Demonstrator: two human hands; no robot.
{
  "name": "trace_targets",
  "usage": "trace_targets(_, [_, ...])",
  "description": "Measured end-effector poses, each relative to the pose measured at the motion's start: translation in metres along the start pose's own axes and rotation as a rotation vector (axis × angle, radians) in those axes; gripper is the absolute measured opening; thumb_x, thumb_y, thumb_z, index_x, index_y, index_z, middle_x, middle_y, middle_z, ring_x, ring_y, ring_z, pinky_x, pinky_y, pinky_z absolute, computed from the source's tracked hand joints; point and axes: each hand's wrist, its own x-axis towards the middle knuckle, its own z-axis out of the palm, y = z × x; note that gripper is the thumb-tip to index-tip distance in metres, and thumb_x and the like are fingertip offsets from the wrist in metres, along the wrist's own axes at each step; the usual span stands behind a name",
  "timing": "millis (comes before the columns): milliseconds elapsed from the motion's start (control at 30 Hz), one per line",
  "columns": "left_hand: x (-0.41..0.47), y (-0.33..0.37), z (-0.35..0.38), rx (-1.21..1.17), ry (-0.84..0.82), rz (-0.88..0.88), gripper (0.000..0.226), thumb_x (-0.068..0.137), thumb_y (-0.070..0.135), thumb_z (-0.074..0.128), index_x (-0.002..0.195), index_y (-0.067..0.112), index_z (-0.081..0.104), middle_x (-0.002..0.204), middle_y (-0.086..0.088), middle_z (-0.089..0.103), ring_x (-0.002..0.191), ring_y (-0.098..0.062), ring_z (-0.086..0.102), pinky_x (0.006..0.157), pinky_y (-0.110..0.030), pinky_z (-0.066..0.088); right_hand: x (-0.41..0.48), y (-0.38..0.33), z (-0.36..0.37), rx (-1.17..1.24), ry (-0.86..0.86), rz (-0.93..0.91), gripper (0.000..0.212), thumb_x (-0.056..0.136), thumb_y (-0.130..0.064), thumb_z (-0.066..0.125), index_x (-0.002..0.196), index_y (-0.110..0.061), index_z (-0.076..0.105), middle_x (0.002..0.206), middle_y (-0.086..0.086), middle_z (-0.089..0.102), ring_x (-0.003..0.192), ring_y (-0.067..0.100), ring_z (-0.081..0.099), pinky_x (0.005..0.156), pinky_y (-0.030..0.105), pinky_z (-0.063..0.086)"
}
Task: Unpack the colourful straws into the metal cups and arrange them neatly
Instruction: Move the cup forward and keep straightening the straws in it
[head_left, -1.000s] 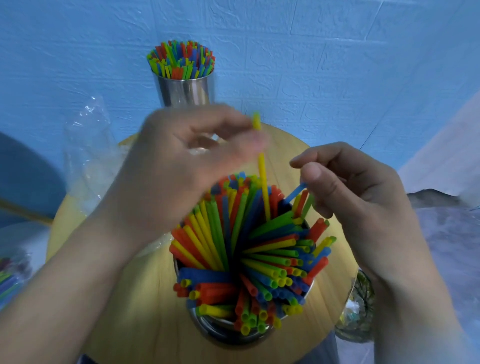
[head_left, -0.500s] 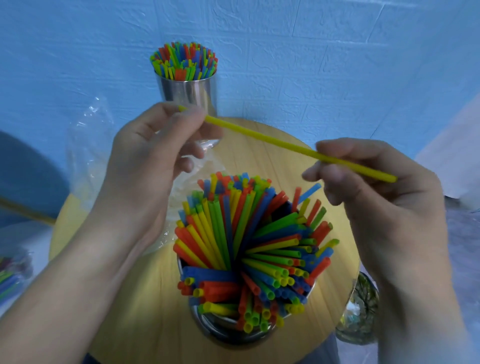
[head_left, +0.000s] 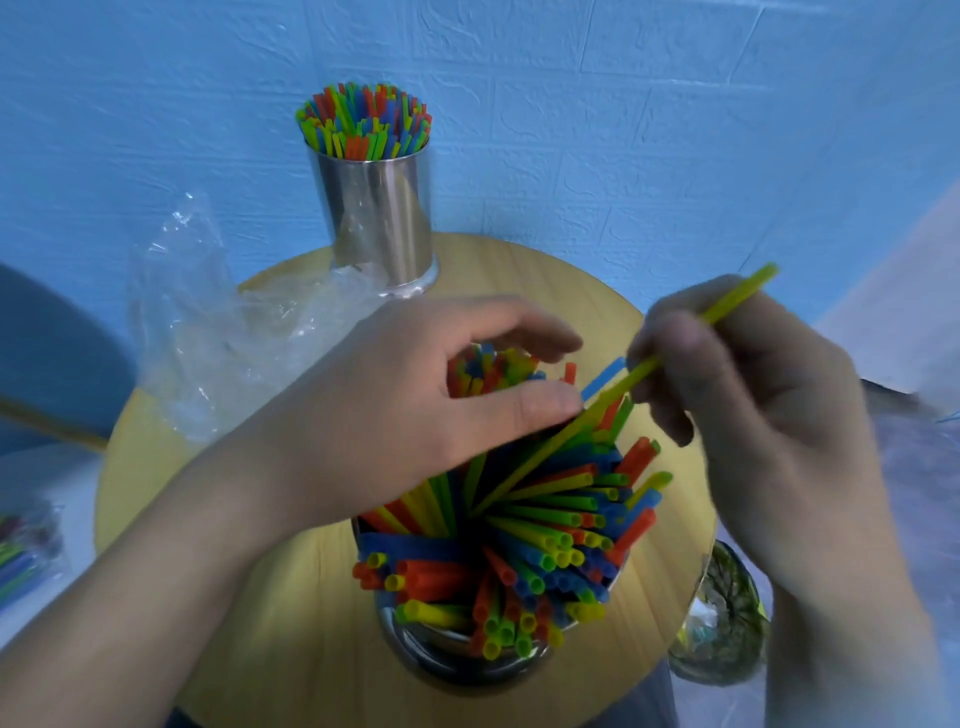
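Since half a second ago the left hand (head_left: 395, 410) has let go of the long yellow plastic straw (head_left: 550, 448) and dropped onto the bundle below, and the straw has swung from lying level across both hands to a steep slant. That left hand is relaxed, fingers loosely curved and spread, thumb lying along the tops of the straws at the bundle's far side, gripping nothing. The right hand (head_left: 753, 415) alone pinches the yellow plastic straw between thumb and curled fingers, somewhat blurred; the upper end sticks out past the knuckles, the lower end is buried in the middle of the fanned mass of red, blue, green and yellow straws (head_left: 550, 525). These fill the near shiny metal cup (head_left: 452, 662), which stands at the front of the round pale wooden table (head_left: 291, 597); the left wrist hides the cup's far-left rim. At the table's back edge stands a tall second metal cup (head_left: 379, 218), packed with upright straws, well apart from both hands. Crumpled clear plastic wrapping (head_left: 208, 332) lies to the left of it, partly behind the left hand. A dark mottled round vessel (head_left: 727, 634) shows below the table's right edge, and a blurred packet of straws (head_left: 21, 551) sits at the far left, before a blue textured wall (head_left: 623, 130)
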Motion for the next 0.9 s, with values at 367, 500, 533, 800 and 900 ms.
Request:
trace_targets(367, [0.005,0.000,0.006,0.165,0.044,0.037,0.031,0.080,0.064,0.070,0.106,0.047,0.071,0.098,0.036,0.067,0.096,0.014,0.062,0.077,-0.008,0.043,-0.003,0.007,-0.003,-0.127,-0.183,0.049,0.025,0.098,-0.037,0.058,0.115,-0.042,0.076,0.094,-0.004,0.064,0.086,0.014,0.062,0.066,0.024,0.045])
trace_targets(500, [0.006,-0.003,0.008,0.224,0.093,0.014,0.030,0.079,0.061,0.065,0.104,0.047,0.069,0.096,0.030,0.066,0.094,0.007,0.062,0.079,-0.016,0.047,0.000,0.013,-0.006,-0.073,-0.207,0.142,0.030,0.095,-0.039,0.060,0.123,-0.045,0.071,0.088,-0.008,0.058,0.068,0.017,0.053,0.060,0.023,0.043])
trace_targets(533, [0.007,-0.003,0.009,0.230,0.094,0.011,0.029,0.080,0.060,0.065,0.105,0.046,0.069,0.097,0.030,0.066,0.093,0.008,0.061,0.078,-0.015,0.047,0.000,0.014,-0.007,-0.069,-0.209,0.171,0.028,0.094,-0.039,0.062,0.120,-0.044,0.071,0.087,-0.007,0.059,0.066,0.020,0.053,0.059,0.024,0.043])
trace_targets(800, [0.007,-0.004,0.009,0.213,0.099,-0.013,0.024,0.085,0.053,0.068,0.107,0.044,0.067,0.100,0.031,0.068,0.097,0.010,0.062,0.082,-0.011,0.046,0.000,0.010,-0.021,-0.089,-0.277,0.309,0.026,0.089,-0.049,0.064,0.096,-0.029,0.078,0.074,0.004,0.068,0.065,0.008,0.056,0.059,0.021,0.047])
trace_targets(900, [0.007,-0.003,0.009,0.214,0.102,-0.020,0.023,0.087,0.052,0.069,0.108,0.046,0.066,0.101,0.030,0.068,0.098,0.009,0.061,0.081,-0.010,0.043,-0.001,0.010,-0.024,-0.101,-0.286,0.301,0.028,0.093,-0.050,0.058,0.096,-0.032,0.079,0.082,0.001,0.073,0.066,0.009,0.059,0.063,0.023,0.050])
